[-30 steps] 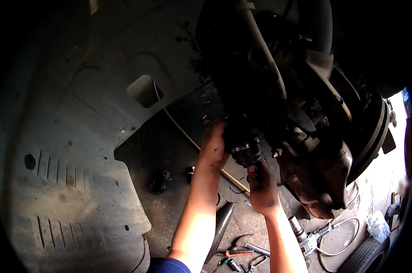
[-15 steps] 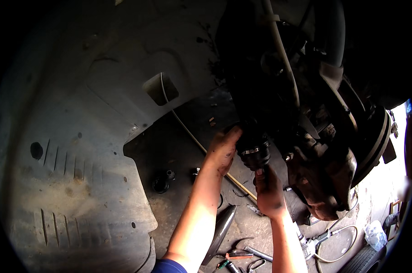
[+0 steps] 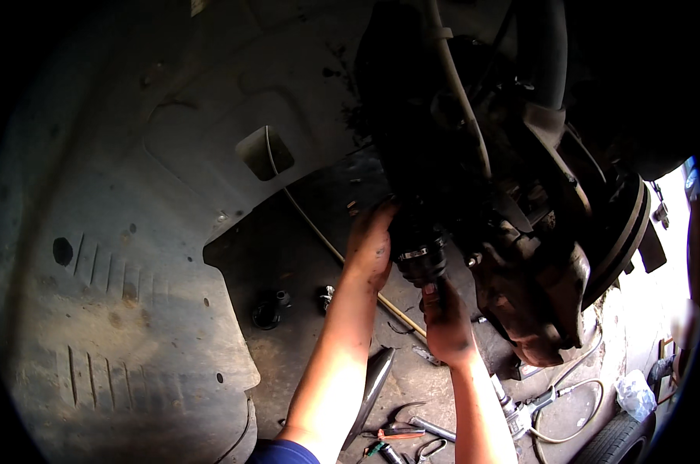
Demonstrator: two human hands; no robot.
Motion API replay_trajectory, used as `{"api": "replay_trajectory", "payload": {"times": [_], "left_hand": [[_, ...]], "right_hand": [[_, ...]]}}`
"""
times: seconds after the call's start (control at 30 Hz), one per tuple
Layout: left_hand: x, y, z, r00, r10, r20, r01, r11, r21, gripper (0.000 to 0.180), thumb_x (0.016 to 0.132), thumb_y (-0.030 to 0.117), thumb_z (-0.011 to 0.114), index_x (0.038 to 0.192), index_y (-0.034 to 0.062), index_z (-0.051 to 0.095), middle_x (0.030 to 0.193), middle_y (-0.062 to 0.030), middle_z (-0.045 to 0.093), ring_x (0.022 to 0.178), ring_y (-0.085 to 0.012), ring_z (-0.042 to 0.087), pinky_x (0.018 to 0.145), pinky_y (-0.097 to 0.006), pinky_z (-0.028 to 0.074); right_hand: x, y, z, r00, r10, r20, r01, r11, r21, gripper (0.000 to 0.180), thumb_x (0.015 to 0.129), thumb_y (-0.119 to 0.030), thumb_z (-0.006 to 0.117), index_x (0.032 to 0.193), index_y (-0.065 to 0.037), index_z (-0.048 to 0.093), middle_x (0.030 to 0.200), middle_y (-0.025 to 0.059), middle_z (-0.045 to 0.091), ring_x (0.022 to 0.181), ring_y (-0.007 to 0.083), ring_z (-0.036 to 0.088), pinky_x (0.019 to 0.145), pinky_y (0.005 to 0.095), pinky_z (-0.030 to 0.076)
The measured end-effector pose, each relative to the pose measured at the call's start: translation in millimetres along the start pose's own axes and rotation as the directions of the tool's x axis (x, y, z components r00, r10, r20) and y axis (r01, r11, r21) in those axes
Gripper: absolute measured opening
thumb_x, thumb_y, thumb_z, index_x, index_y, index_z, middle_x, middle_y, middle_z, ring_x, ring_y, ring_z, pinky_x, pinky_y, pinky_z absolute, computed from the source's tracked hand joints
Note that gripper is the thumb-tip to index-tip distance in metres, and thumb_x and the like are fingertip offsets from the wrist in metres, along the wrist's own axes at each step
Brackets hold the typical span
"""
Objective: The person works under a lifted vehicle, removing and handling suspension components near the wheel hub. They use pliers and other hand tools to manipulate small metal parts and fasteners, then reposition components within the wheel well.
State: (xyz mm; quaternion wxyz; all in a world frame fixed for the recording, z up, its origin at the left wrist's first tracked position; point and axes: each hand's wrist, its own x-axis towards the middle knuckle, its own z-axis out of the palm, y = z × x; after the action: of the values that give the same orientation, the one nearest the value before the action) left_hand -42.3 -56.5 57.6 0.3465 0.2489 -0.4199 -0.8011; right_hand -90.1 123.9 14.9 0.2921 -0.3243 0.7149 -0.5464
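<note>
A dark CV axle [image 3: 421,257] with a ribbed rubber boot and a shiny metal clamp band stands steeply inside the wheel well. My left hand [image 3: 371,246] is closed against its upper left side, the fingertips lost in deep shadow. Lower down, my right hand [image 3: 447,325] grips the narrow end just below the boot, thumb pointing up along it. The axle's upper part runs into darkness, so where it joins cannot be seen.
The brake disc [image 3: 624,240] and knuckle [image 3: 531,309] hang close on the right. A splash liner [image 3: 156,309] fills the left. On the floor lie a yellowish hose [image 3: 400,313], a black cup-shaped part [image 3: 266,313], pliers [image 3: 400,433], an air tool [image 3: 517,417] and a tyre [image 3: 616,445].
The whole view has shifted slightly, so things sit a little further left. Both hands keep their hold on the axle, with little visible movement relative to it.
</note>
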Motion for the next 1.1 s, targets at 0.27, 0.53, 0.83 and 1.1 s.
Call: {"api": "replay_trajectory", "payload": {"times": [0.27,0.53,0.83,1.1], "left_hand": [[-12.4,11.2,-2.4,0.986,0.080,-0.148,-0.047,0.976,0.211,0.039,0.100,0.032,0.065,0.122,0.0008,0.072,0.113,-0.0071,0.073,0.104,-0.0181,0.066,0.098,-0.033,0.047],[-19.9,17.9,-16.8,0.983,0.075,0.168,-0.151,0.849,0.506,0.055,0.101,0.044,0.069,0.131,-0.0025,0.068,0.122,-0.0103,0.074,0.115,-0.0176,0.064,0.104,-0.033,0.046],[-23.6,9.7,-11.0,0.993,0.109,0.042,-0.116,0.894,0.432,0.052,0.099,0.042,0.072,0.125,-0.0036,0.070,0.115,-0.0102,0.075,0.107,-0.0164,0.065,0.097,-0.031,0.049],[-17.5,-6.2,-6.9,0.978,0.208,0.035,-0.202,0.879,0.433,0.051,0.101,0.043,0.070,0.122,-0.0038,0.069,0.110,-0.0099,0.074,0.100,-0.0147,0.065,0.089,-0.030,0.051]], "right_hand": [[-2.3,-2.9,-4.0,0.987,-0.158,-0.037,0.162,0.979,0.128,0.044,0.110,-0.029,0.056,0.145,-0.004,0.056,0.146,0.0218,0.059,0.124,0.0350,0.063,0.109,0.0414,0.045],[48.4,-30.3,2.4,0.964,-0.114,-0.240,0.151,0.979,0.138,0.055,0.101,-0.041,0.068,0.142,-0.005,0.062,0.142,0.0146,0.064,0.127,0.0297,0.061,0.108,0.0382,0.046],[67.6,-46.0,5.1,0.989,-0.038,-0.142,0.100,0.882,0.461,0.052,0.097,-0.033,0.075,0.138,-0.002,0.064,0.133,0.0071,0.068,0.120,0.0177,0.062,0.102,0.0328,0.050],[65.3,-50.7,9.2,0.982,-0.068,-0.174,0.147,0.855,0.497,0.047,0.098,-0.026,0.074,0.136,-0.001,0.065,0.131,0.0066,0.069,0.115,0.0168,0.065,0.097,0.0306,0.053]]}}
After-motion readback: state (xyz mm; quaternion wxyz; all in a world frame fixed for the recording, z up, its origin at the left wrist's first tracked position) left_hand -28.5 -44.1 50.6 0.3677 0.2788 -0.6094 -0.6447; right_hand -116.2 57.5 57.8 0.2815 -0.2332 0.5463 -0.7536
